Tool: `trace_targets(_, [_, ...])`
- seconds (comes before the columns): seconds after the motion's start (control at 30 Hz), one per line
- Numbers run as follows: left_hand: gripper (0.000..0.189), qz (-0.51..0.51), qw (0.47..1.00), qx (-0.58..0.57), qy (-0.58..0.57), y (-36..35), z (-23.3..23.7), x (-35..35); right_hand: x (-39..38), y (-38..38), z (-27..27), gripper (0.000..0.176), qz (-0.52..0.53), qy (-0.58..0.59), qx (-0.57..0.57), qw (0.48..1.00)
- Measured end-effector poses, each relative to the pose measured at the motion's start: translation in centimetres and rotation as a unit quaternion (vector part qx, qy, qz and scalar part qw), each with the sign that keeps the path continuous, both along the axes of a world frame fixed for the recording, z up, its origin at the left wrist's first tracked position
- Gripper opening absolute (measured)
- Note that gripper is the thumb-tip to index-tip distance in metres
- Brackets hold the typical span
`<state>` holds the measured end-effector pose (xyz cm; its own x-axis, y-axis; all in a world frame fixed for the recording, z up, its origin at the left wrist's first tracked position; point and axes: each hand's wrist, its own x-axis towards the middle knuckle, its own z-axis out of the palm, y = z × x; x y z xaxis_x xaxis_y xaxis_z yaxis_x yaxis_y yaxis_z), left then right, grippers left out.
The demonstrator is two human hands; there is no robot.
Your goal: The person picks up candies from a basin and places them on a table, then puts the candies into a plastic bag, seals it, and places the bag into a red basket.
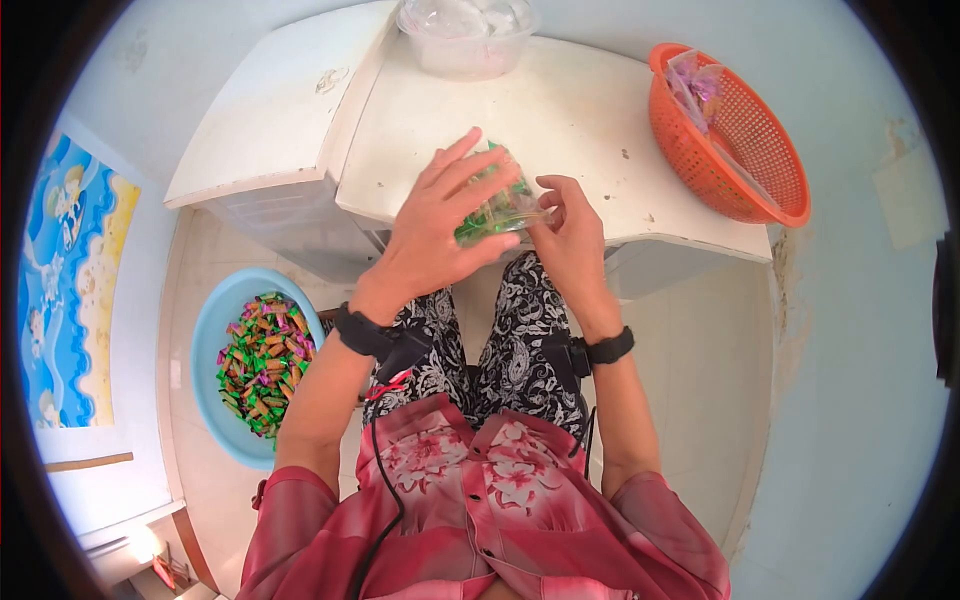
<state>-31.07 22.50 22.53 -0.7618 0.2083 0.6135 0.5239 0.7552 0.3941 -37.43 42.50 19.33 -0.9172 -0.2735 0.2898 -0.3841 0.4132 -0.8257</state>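
A clear plastic bag [507,208] with green-wrapped pieces inside is held between my two hands, above the front edge of the white table [590,120]. My left hand [440,215] lies along the bag's left side, its fingers stretched over the top and the thumb below. On the bag's right end, my right hand [567,225] has its thumb and fingers curled round the clear plastic edge. Part of the bag is hidden behind my left fingers.
A blue basin [207,365] of wrapped sweets [265,365] stands on the floor at the left. On the table, an orange basket [740,170] holding plastic packets [695,90] is at the right, and a clear tub [468,50] at the back.
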Motion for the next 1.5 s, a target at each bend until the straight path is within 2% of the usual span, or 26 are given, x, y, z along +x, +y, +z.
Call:
trace_targets(0.07, [0.081,0.016,1.000,-0.014,0.003,-0.9,0.4,1.2,0.7,0.8,0.4,0.039,0.006,0.011,0.014,1.000])
trace_targets(0.17, [0.089,0.063,0.997,-0.025,-0.033,-1.9,-1.4,2.3,1.2,1.7,0.0,0.032,0.012,0.051,0.036,0.998])
trace_targets(0.27, [0.083,0.114,0.989,0.051,-0.077,-2.1,-2.9,2.2,1.3,1.8,-1.0,0.026,0.021,0.090,0.047,0.995])
trace_targets(0.43, [0.078,0.133,0.988,0.062,-0.056,-1.7,-3.2,0.8,2.1,2.4,1.5,0.019,0.075,0.108,0.110,0.985])
trace_targets(0.5, [0.077,0.114,0.991,0.062,-0.044,-1.5,-3.0,0.8,1.4,3.1,1.9,0.019,0.069,0.097,0.050,0.992])
trace_targets(0.63, [0.068,0.091,0.994,0.063,-0.010,-1.3,-2.5,1.4,-2.6,3.6,0.6,0.022,0.020,0.049,-0.047,0.998])
trace_targets(0.67, [0.064,0.093,0.994,0.065,0.003,-1.3,-2.3,1.3,-3.2,3.5,0.7,0.025,-0.002,0.042,-0.016,0.999])
trace_targets(0.77, [0.050,0.088,0.995,0.048,0.011,-1.2,-3.0,1.1,-5.0,2.0,-0.1,0.027,-0.002,0.091,-0.031,0.995])
trace_targets(0.87, [0.043,0.102,0.994,0.050,0.002,-0.4,-3.7,0.8,-4.4,1.4,0.3,0.031,0.070,0.103,0.052,0.991])
trace_targets(0.97, [0.042,0.117,0.991,-0.016,0.061,0.2,-3.5,0.5,-4.0,1.3,0.8,0.033,0.092,0.188,0.078,0.975])
trace_targets(1.07, [0.047,0.119,0.991,-0.030,0.045,0.3,-3.5,0.7,-4.1,1.9,0.5,0.034,0.099,0.162,0.089,0.978])
trace_targets(1.17, [0.056,0.106,0.993,0.042,0.036,0.3,-3.1,1.3,-3.2,1.8,0.8,0.038,0.062,0.176,0.041,0.982])
trace_targets(1.27, [0.061,0.112,0.991,0.031,0.061,0.2,-2.2,1.6,-2.5,1.0,1.6,0.044,0.091,0.273,0.083,0.954])
trace_targets(1.37, [0.057,0.095,0.994,-0.003,0.052,-0.3,-3.1,1.3,-1.5,-0.2,1.6,0.047,0.128,0.293,0.188,0.929])
trace_targets(1.5, [0.046,0.103,0.994,0.009,0.043,-0.8,-4.4,1.1,-1.8,-0.7,0.9,0.050,0.151,0.261,0.240,0.923])
